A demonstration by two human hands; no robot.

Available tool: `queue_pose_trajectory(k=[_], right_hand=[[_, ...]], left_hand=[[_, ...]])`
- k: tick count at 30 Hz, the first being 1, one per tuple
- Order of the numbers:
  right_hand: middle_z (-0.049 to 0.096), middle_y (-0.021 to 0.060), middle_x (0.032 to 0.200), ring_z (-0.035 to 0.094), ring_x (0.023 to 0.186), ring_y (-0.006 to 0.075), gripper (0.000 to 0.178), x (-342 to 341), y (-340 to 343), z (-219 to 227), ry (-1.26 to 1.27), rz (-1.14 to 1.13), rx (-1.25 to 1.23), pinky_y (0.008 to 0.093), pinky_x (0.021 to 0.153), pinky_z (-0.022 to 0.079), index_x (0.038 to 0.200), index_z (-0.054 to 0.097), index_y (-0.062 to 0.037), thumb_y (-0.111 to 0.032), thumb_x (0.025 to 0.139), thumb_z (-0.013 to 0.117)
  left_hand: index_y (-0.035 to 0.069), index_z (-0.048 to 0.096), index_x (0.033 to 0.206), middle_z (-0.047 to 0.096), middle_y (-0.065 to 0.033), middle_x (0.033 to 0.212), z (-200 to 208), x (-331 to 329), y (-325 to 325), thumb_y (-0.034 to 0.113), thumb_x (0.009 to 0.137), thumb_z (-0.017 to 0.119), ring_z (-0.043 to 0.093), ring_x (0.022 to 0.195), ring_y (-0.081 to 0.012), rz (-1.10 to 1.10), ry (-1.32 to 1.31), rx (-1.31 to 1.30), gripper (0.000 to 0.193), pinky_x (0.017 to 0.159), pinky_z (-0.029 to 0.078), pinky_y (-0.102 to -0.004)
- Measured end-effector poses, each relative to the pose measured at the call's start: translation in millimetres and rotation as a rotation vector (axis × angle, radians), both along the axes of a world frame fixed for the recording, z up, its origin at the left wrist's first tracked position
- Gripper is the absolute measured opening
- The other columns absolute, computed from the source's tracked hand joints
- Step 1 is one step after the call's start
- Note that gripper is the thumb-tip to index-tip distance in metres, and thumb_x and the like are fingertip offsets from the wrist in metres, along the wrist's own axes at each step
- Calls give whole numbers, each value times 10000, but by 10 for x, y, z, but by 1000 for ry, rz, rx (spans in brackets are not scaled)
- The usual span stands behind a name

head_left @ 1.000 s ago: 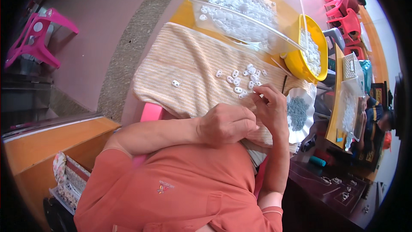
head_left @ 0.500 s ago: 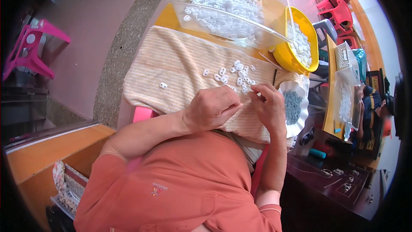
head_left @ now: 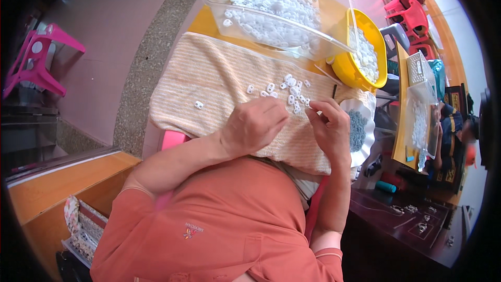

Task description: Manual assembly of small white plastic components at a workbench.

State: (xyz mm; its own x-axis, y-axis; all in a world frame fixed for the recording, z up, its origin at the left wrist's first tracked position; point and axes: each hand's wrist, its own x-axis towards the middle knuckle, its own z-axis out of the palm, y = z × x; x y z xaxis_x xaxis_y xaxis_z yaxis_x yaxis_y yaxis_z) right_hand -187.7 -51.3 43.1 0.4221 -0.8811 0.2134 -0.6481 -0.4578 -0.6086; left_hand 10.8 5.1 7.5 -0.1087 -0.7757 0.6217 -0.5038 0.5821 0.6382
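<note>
Over the striped towel [head_left: 209,73], my left hand [head_left: 254,127] is curled with its back toward me; whatever its fingers hold is hidden beneath them. My right hand [head_left: 330,125] has thumb and forefinger brought together in a pinch, and anything between them is too small to make out. Just beyond both hands lies a loose cluster of small white plastic pieces with two holes [head_left: 295,90]. One white piece [head_left: 199,105] sits alone farther left. Beside my right hand stands a white wavy-rimmed dish [head_left: 369,125] holding many tiny grey-blue parts [head_left: 357,130].
A clear plastic bin [head_left: 271,13] of white pieces stands at the far side, with a yellow basin [head_left: 342,68] of more pieces to its right. A pink stool [head_left: 44,62] is on the floor at left. Another worktable [head_left: 402,146] and a person are at right.
My hands have drawn apart: the left has shifted slightly left and turned, the right slightly right. The white pieces on the towel look unmoved.
</note>
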Motion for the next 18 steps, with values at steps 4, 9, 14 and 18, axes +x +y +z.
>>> queue_pose_trajectory(k=[4, 9, 14, 18], right_hand=[[629, 82, 813, 537, 579, 124, 124, -109, 42, 39, -31, -15, -11, 244, 541, 428, 906, 647, 20, 15, 787, 681], [611, 57, 794, 506, 593, 87, 120, -286, 136, 32, -95, 14, -52, 221, 542, 404, 907, 641, 16, 39, 792, 667], [605, 72, 794, 510, 602, 88, 113, -473, 284, 110, -160, -18, 13, 216, 533, 404, 903, 637, 20, 64, 800, 631], [601, 44, 847, 490, 644, 53, 129, -648, 340, 110, -247, -95, 96, 191, 553, 388, 928, 642, 30, 71, 807, 632]], left_hand=[[38, 577, 814, 603, -117, 777, -1, 124, -89, -11, 720, 697, 611, 726, -300, 99, -53, 63, 160, 621, 493, -369], [40, 600, 813, 613, -114, 780, 237, 282, -56, -4, 715, 704, 621, 730, -290, 131, -23, 30, 150, 625, 499, -357], [34, 593, 787, 598, -108, 804, 631, 869, 175, 68, 748, 678, 610, 712, -287, 98, -285, 179, 99, 622, 492, -381], [36, 637, 852, 604, -112, 821, 361, 1344, 321, 92, 733, 696, 614, 776, -294, 89, -296, 386, 144, 685, 494, -387]])
